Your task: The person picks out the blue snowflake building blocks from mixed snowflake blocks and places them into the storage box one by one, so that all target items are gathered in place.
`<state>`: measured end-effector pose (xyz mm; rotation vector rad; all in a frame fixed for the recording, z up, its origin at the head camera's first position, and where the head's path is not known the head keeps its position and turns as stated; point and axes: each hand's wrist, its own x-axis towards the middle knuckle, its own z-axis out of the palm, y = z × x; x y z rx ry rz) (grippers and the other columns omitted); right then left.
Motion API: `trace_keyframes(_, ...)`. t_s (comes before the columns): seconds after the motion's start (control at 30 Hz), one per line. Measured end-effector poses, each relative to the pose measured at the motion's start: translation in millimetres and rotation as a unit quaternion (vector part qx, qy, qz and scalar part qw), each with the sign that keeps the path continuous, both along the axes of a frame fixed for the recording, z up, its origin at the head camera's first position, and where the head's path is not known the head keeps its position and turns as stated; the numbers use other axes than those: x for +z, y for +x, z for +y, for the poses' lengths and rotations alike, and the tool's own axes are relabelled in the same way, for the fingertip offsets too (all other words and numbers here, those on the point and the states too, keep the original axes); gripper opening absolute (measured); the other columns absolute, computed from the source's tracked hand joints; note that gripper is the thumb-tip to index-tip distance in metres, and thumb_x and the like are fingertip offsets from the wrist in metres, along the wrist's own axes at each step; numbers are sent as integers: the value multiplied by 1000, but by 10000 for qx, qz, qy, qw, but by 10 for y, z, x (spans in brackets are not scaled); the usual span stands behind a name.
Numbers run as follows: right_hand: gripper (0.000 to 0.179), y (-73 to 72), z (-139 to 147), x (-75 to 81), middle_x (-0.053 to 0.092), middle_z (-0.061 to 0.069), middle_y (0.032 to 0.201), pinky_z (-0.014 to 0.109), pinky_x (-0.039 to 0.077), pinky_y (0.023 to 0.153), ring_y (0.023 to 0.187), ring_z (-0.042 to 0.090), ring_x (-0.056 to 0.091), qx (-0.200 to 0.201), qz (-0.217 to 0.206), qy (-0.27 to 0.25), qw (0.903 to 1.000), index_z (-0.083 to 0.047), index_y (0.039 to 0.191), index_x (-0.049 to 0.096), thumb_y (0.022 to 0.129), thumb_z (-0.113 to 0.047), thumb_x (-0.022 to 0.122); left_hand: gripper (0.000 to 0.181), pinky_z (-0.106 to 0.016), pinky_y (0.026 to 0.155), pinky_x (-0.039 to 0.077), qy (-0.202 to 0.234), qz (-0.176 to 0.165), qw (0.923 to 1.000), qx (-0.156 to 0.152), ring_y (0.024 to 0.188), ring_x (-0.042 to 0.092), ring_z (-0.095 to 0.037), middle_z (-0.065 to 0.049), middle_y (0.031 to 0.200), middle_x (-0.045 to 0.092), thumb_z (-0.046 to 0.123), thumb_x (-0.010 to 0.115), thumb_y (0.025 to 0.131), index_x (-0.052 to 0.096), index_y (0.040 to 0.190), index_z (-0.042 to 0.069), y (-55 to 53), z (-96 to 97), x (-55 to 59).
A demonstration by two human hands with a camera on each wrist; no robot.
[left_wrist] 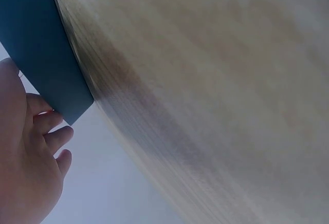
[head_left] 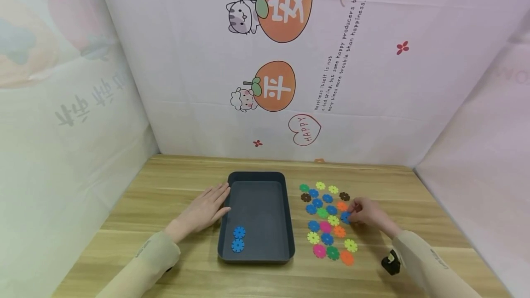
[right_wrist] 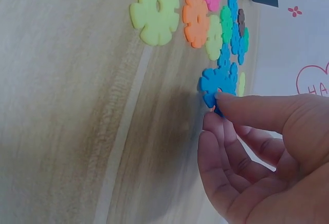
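Note:
My right hand pinches a blue notched plastic disc between thumb and fingertips, at the right side of a spread of discs. In the right wrist view the disc is tilted up, partly covered by the thumb. My left hand lies against the left wall of a dark grey rectangular tray, its fingers extended along the rim. From the left wrist, the fingertips touch the tray's outer side. Inside the tray, near its front left corner, lie a blue disc and another blue disc, edge to edge.
Right of the tray, several flat discs lie loose: yellow, orange, pink, green, brown and blue. A small black object sits by the right wrist. Printed white cloth stands behind the wooden table.

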<state>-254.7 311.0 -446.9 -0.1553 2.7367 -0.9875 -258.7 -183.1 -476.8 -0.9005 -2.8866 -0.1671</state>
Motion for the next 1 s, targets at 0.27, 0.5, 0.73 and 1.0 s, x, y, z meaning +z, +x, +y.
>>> trace_keyframes(0.27, 12, -8, -69, 96, 66, 11, 80, 32, 55, 62, 71, 20, 61, 176, 45, -57, 9998, 5, 94, 63, 93, -7, 62, 65, -52, 123, 29, 34, 4, 10000, -8, 149, 33, -33, -16, 162, 31, 43, 44, 105, 35, 153, 1, 15, -3, 8)
trace_keyframes(0.5, 15, -71, -304, 273, 66, 8, 77, 31, 50, 60, 69, 19, 58, 422, 183, 151, 9988, 0, 95, 65, 96, -14, 61, 65, -52, 123, 28, 42, -28, 10000, -3, 150, 33, -33, -16, 162, 31, 43, 44, 105, 34, 154, 1, 11, 4, 12)
trace_keyframes(0.73, 15, -176, -722, 421, 67, 10, 83, 37, 55, 67, 72, 19, 62, 873, 39, 23, 9962, -3, 97, 64, 98, -17, 60, 65, -51, 123, 28, -12, -20, 10000, -10, 150, 33, -32, -15, 162, 31, 44, 43, 105, 34, 154, 2, -10, -5, -3)
trace_keyframes(1.0, 12, -317, -1251, 439, 72, 12, 82, 40, 61, 68, 73, 25, 70, 1456, 357, -234, 9884, -2, 91, 68, 96, -11, 62, 66, -51, 124, 26, -6, -72, 10000, 16, 150, 31, -32, -15, 163, 29, 45, 41, 105, 33, 154, 2, -15, -13, -21)
